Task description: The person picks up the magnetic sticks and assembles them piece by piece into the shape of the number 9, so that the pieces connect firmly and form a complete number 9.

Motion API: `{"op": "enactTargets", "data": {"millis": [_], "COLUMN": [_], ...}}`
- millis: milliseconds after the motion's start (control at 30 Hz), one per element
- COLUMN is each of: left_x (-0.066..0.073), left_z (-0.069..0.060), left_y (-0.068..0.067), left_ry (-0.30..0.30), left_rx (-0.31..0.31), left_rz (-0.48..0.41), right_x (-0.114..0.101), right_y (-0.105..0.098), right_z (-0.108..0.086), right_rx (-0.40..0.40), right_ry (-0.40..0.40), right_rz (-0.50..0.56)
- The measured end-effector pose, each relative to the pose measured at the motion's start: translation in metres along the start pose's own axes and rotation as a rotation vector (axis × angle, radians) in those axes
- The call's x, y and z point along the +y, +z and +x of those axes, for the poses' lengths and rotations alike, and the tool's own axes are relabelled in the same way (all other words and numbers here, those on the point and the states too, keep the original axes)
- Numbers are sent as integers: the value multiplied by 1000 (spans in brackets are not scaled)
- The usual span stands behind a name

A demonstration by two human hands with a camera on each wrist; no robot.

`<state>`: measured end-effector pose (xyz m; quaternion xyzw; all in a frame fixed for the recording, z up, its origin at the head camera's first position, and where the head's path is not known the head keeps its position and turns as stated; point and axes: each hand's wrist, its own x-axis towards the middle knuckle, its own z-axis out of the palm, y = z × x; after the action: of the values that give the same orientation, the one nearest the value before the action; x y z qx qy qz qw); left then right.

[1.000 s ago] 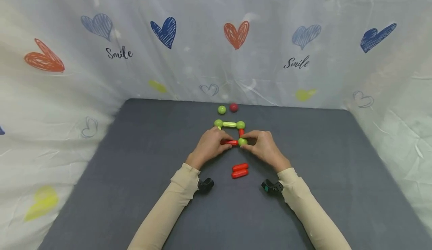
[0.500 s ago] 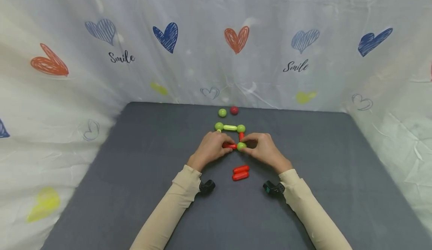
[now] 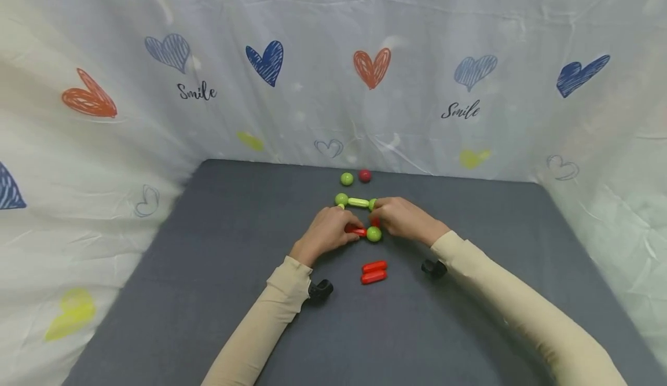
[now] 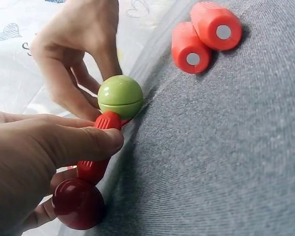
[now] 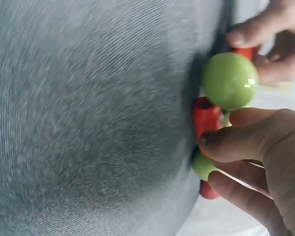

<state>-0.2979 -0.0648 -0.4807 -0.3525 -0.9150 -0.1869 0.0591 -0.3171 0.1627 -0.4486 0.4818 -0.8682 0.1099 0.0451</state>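
Note:
Several magnetic rods and balls lie joined in a frame on the dark grey table. My left hand point(image 3: 326, 230) pinches the front red rod point(image 4: 92, 169), which has a dark red ball point(image 4: 78, 204) at one end. At its other end sits a green ball point(image 3: 374, 234). With thumb and fingers, my right hand point(image 3: 403, 218) pinches the right-side red rod point(image 5: 205, 118) just behind that ball. Along the back, a yellow-green rod point(image 3: 358, 202) links a green corner ball point(image 3: 341, 199) to another green ball, partly covered by my right hand. The frame's left side is mostly hidden.
Two loose red rods point(image 4: 216, 29) with metal end discs lie side by side nearer me. Behind the frame are a loose green ball point(image 3: 347, 179) and a loose red ball point(image 3: 365, 176). A white curtain point(image 3: 312, 85) printed with hearts hangs at the table's back edge.
My right hand has left the front green ball and moved back onto the right-side red rod. My left hand keeps its pinch on the front rod. The head view has shifted slightly.

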Motion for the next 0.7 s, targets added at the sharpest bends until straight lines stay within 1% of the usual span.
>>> {"op": "enactTargets", "data": {"millis": [133,233,367,500,700], "left_x": [-1,-1,0,0,1], "left_z": [1,0,-1,-1,0], "left_y": [0,-1,-2,-1,0], "left_ry": [11,16,20,18,7], "left_rx": [-7,-5,-1,-9,0], "left_rz": [5,1,4,12,19], "right_x": [1,2,4,6,9], "right_y": [3,6,8,7,3], "right_z": [5,7,8,7,4], "right_rx": [-25,-26,-20,-4,29], "right_ry": [-33,-51,-65,-51,-8], "right_rz": [-73,-128,-162,-135,-32]}}
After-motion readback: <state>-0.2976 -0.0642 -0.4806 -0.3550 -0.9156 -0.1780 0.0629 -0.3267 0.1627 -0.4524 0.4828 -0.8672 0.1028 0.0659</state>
